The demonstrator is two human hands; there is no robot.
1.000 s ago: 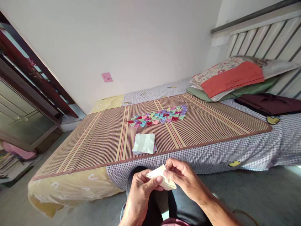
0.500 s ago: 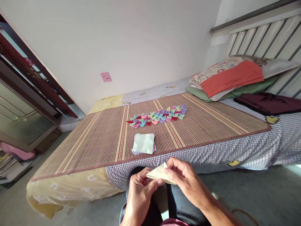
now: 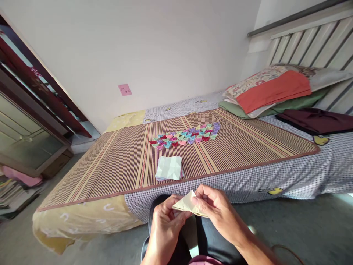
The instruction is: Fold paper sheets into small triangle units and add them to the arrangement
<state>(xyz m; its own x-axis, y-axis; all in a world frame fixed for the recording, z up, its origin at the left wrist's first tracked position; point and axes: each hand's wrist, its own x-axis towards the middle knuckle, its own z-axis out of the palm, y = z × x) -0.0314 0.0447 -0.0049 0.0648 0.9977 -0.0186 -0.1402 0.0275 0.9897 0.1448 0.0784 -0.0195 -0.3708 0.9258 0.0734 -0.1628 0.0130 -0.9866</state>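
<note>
Pale yellow paper [image 3: 185, 203], folded to a triangle with its point towards twelve o'clock, sits between my two hands, above the lap and just off the near edge of the bed [image 3: 275, 173]. On my remote feed, the left hand [image 3: 168, 221] has its fingers pinched narrow on the nine o'clock corner, with the thumb along the lower edge. My right hand [image 3: 216, 209] grips the three o'clock side, thumb on the front face; I cannot tell how its fingers lie behind.

From the paper, a stack of creased squares [image 3: 169, 167], pale green on top, lies near at eleven o'clock on the striped mat [image 3: 118, 162]. Rows of small colourful folded shapes [image 3: 182, 142] stand farther off at twelve o'clock.

I judge the step in hand to be a fold being worked in mid-air, probably around the lower edge, where several layers show at the right. Whether the left thumb has slipped between those layers is hidden from me. As I read it, the next move calls for a light, steady hold on both sides, layers lined up and the right thumb pressing flat without crumpling the sheet.
</note>
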